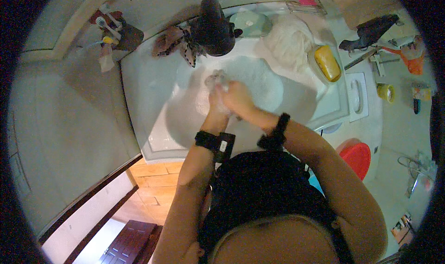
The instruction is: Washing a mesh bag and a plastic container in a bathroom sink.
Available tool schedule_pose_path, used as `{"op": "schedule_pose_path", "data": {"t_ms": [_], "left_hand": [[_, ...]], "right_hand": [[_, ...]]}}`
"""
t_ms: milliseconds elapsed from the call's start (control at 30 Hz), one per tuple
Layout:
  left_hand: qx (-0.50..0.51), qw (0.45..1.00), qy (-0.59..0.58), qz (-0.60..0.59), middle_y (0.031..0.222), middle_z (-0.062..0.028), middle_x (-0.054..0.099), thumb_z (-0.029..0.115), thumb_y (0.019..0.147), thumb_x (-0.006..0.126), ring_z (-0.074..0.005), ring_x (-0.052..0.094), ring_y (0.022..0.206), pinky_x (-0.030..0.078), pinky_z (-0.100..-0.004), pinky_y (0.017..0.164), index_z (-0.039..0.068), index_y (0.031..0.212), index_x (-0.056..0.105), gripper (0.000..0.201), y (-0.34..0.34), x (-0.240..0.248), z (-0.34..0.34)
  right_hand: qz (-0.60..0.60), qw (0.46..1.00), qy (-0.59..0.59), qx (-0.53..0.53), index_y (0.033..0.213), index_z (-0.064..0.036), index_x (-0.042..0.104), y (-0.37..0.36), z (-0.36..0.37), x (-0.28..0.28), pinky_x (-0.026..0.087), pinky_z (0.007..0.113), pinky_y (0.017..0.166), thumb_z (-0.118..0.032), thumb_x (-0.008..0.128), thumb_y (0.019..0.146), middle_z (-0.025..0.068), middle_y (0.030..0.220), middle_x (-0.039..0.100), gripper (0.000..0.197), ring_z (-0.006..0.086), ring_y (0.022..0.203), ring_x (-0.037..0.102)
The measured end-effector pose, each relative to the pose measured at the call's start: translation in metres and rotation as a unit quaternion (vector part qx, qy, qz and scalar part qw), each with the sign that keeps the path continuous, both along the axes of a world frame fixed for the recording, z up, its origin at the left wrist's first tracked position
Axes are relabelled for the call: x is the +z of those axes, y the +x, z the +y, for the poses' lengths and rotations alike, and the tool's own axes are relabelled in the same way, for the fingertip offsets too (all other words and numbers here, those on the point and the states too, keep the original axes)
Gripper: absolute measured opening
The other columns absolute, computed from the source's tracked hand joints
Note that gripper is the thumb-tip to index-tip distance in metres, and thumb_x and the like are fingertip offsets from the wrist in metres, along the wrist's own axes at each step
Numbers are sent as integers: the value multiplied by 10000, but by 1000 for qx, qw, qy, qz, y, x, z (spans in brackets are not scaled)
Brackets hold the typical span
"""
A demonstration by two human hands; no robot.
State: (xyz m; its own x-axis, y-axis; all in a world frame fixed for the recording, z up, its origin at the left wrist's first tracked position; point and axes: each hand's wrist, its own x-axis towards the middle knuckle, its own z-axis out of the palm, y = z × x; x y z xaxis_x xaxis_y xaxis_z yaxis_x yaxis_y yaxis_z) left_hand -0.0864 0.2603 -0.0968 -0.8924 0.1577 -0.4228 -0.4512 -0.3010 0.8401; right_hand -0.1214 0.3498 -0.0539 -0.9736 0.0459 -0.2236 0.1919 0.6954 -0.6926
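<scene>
Both hands meet over the sudsy water in the white washbasin (160,138). My left hand (216,99) reaches up from below, its fingers curled and partly covered by foam. Pressed against it from the right is my right hand (238,98), its fingers closed. A small greyish-white, foamy lump (215,77) shows at the far end of the hands; blur and suds hide what it is. White foam (264,85) spreads over the water to their right. Just beyond the hands stands a black faucet (213,29).
Patterned dark cloth (174,43) lies left of the faucet. To its right are a pale green container (250,23), a white cloth heap (289,41) and a yellow soap bar (327,62) in a dish. A toothbrush holder (127,36) hangs left; a red basin (356,157) sits lower right.
</scene>
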Motion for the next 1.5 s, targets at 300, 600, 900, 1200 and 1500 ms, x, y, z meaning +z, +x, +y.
{"op": "schedule_pose_path", "data": {"t_ms": [300,600,900,1200,1500], "left_hand": [[13,963,206,-173,942,-65,509,281,855,376,-178,496,847,421,-299,689,64,1056,428,300,-7,-8,0],[38,942,316,-107,972,-68,506,266,863,365,-186,500,856,438,-304,712,62,1077,429,303,-13,9,7],[109,968,211,-77,1105,-82,443,299,880,345,-191,447,994,394,-337,845,40,1139,368,367,-13,86,-34],[55,970,234,-18,1007,-79,489,297,860,407,-171,470,926,391,-302,806,34,1060,432,332,-19,12,-47],[39,985,-157,56,741,-71,539,243,851,353,-169,511,705,422,-303,581,8,876,501,279,-9,-3,0]], "right_hand": [[129,986,106,21,768,-50,592,11,5,-27,437,417,539,-218,430,790,185,684,556,234,328,603,539],[123,981,139,57,711,4,572,-4,21,-24,454,362,568,-245,446,800,179,647,570,293,319,614,558],[-82,700,-690,-165,958,30,489,-8,71,10,450,338,702,-249,522,798,94,902,547,323,209,795,546],[-10,901,-432,20,901,-48,535,28,-2,48,450,298,661,-216,535,783,73,854,559,206,176,763,546],[248,962,98,65,704,-71,579,25,-5,-4,413,448,563,-313,428,781,149,690,582,296,335,632,544]]}}
